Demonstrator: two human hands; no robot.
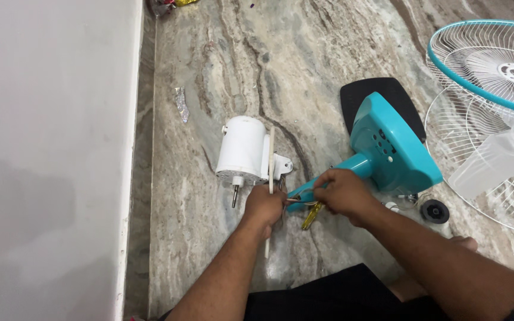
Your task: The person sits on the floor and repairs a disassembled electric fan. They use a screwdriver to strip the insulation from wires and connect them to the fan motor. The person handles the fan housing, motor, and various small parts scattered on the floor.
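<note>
Both pinching thin wires (297,200) at frame centre: left hand (264,205), right hand (343,191). White motor (243,150) above, teal stand (388,148) right, fan grilles (495,65) upper right.

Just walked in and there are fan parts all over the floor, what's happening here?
A person sits on the marble floor with a table fan taken apart. Both hands, left hand and right hand, meet at thin wires by the teal stand neck, over a yellow-handled tool. The white motor housing lies beside them; the grille and clear blade lie to the right.
</note>
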